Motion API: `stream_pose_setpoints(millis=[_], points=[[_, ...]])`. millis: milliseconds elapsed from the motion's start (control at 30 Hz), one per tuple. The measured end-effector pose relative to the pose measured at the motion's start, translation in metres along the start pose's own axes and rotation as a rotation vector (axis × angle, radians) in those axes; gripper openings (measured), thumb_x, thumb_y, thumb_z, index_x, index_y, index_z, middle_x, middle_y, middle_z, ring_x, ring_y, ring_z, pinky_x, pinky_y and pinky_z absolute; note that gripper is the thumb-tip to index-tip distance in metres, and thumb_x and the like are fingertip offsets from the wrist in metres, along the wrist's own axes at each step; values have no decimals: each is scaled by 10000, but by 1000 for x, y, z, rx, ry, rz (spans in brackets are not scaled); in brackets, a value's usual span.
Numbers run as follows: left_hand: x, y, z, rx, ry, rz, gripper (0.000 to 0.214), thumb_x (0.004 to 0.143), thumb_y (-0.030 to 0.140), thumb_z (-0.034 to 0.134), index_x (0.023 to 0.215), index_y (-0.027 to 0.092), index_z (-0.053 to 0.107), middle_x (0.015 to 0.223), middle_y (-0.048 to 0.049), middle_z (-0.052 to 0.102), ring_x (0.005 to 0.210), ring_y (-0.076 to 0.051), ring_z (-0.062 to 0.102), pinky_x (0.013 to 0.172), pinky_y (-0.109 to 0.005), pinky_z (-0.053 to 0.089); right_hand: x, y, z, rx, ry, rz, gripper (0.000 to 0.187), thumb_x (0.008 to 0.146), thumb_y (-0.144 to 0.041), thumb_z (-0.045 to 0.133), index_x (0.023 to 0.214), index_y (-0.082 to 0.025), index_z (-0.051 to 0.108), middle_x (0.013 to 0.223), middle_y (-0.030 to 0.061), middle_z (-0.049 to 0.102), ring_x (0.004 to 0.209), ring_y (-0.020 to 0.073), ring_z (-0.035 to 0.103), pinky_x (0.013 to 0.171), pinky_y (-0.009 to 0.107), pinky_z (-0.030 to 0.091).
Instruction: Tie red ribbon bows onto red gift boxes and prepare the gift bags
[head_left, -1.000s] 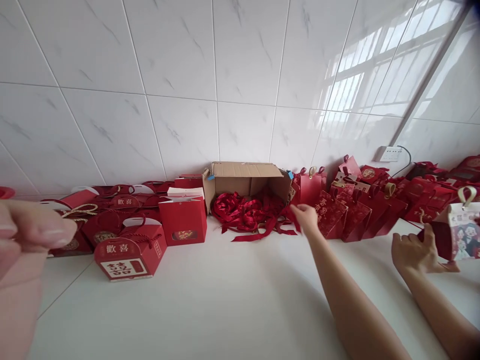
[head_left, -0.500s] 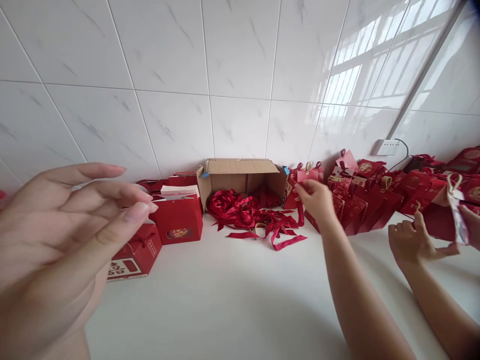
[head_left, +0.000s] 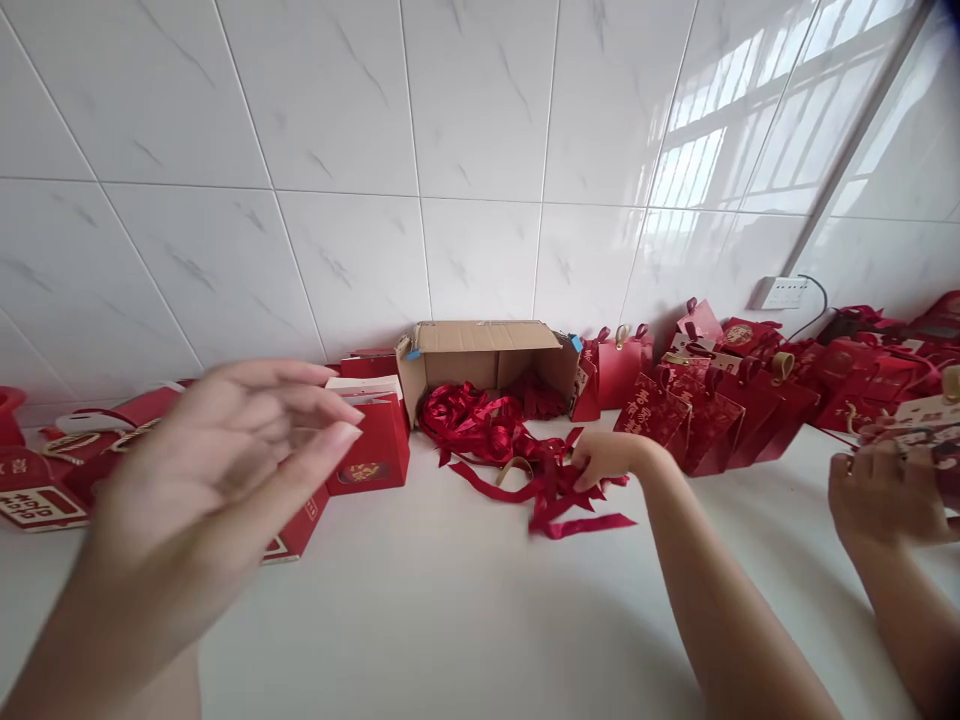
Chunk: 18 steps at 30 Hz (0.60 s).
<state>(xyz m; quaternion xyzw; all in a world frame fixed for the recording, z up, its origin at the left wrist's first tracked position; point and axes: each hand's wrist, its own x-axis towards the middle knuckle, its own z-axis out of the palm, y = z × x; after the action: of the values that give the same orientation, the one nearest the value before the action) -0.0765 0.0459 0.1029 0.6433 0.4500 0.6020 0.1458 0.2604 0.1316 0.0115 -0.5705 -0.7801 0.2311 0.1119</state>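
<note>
Reaching lower than before, right hand (head_left: pixel 604 457) now among red ribbons (head_left: pixel 553 488)

The widest free stretch is the bare front of the white counter (head_left: pixel 442 620), between the raised left hand (head_left: pixel 334 415) and the arm behind the right hand (head_left: pixel 607 460). The cardboard box (head_left: pixel 484 337) faces it, ribbons (head_left: pixel 480 425) filling its mouth low down and spilling forward; there is room above them. A red bag (head_left: pixel 375 420) blocks its left, gift bags (head_left: pixel 705 430) crowd its right, and a co-worker's hand (head_left: pixel 885 500) bars the far right.
</note>
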Motion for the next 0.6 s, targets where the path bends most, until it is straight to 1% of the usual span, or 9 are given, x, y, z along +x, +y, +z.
stream_pose_setpoints(millis=[67, 133, 200, 300, 367, 433, 500, 533, 600], points=[[1, 0, 6, 75, -116, 13, 312, 734, 400, 696, 1000, 267, 602, 924, 2, 661, 902, -191, 629, 754, -263, 530, -21, -26, -17, 23, -8, -59, 210, 756, -277, 661, 570, -187, 626, 490, -52, 544, 417, 69, 454, 381, 181, 338], [4, -9, 16, 165, -250, -6, 283, 786, 399, 653, 1030, 276, 581, 1006, 5, 653, 958, -187, 612, 821, -290, 521, -46, -46, -30, 46, 189, -144, 220, 814, -333, 592, 650, -199, 649, 524, -39, 546, 450, 81, 450, 395, 189, 341], [9, -26, 34, 245, -381, -67, 251, 838, 405, 584, 1050, 274, 557, 1064, -1, 636, 975, -185, 599, 831, -310, 517, -69, -58, -37, 60, 439, -186, 285, 826, -386, 581, 614, -197, 607, 495, -44, 473, 433, 77, 389, 367, 189, 302], [12, -61, 81, 409, -621, -108, 214, 889, 359, 486, 1064, 258, 557, 1091, -19, 633, 977, -188, 601, 806, -309, 516, -91, -65, -41, 92, 768, -240, 260, 828, -394, 595, 663, -200, 642, 541, -33, 488, 468, 88, 415, 377, 197, 316], [9, -86, 119, 587, -789, -2, 236, 901, 234, 420, 1088, 241, 563, 1129, -40, 616, 967, -185, 610, 779, -297, 513, -97, -70, -40, 169, 961, -281, 143, 820, -338, 630, 796, -218, 703, 632, -20, 573, 547, 110, 507, 437, 216, 393], [4, -109, 151, 659, -863, 54, 248, 846, 114, 444, 1017, 196, 603, 1074, -76, 624, 955, -220, 611, 792, -331, 497, -98, -78, -39, 288, 1201, -319, 113, 798, -258, 671, 894, -247, 728, 691, -21, 618, 605, 122, 556, 496, 240, 438], [-2, -126, 170, 699, -908, 83, 248, 805, 66, 469, 975, 172, 615, 1032, -97, 626, 966, -249, 602, 816, -358, 481, -97, -87, -39, 396, 1440, -341, 166, 774, -184, 694, 911, -265, 741, 695, -29, 633, 637, 124, 575, 540, 257, 453], [-6, -132, 174, 711, -925, 92, 238, 805, 68, 474, 968, 168, 616, 1028, -101, 623, 983, -256, 593, 832, -365, 473, -96, -91, -39, 433, 1526, -342, 179, 765, -160, 699, 901, -268, 747, 691, -31, 638, 650, 124, 579, 553, 263, 453], [-14, -137, 168, 717, -956, 107, 221, 847, 118, 451, 989, 170, 613, 1059, -103, 610, 1020, -254, 572, 859, -366, 463, -95, -96, -40, 478, 1602, -342, 176, 752, -140, 708, 870, -264, 753, 676, -35, 641, 655, 120, 575, 544, 265, 437]])
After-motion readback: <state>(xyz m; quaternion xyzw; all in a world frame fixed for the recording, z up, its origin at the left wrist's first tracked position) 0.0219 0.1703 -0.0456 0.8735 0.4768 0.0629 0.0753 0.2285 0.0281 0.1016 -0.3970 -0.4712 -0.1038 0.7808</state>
